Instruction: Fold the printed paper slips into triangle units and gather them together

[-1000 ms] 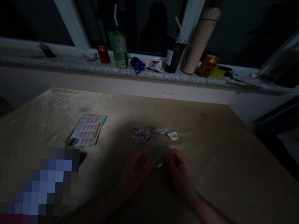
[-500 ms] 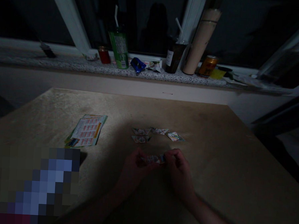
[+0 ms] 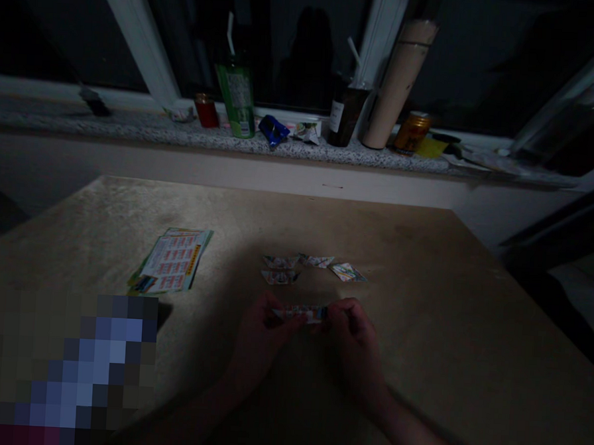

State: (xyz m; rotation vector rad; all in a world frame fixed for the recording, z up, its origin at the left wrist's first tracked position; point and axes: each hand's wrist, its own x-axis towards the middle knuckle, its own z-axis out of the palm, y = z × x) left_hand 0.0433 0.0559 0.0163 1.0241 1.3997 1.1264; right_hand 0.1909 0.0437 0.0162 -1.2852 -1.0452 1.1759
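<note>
Left hand (image 3: pixel 255 340): your thumb and fingers pinch the strip's left end.
Right hand (image 3: pixel 359 342): you grip its right end.
Strip (image 3: pixel 299 313): between your hands; align its edges, then crease firmly.
Pieces (image 3: pixel 280 277): just beyond; avoid brushing them.

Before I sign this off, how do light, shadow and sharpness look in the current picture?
Head view: dim overall, the tabletop brightest near its far left corner; head view: a soft-edged shadow beside the left hand reaches the folded paper pieces; head view: print on the held paper strip is too dim and blurred to read; head view: coarse pixel blocks mask the lower left corner.
</note>
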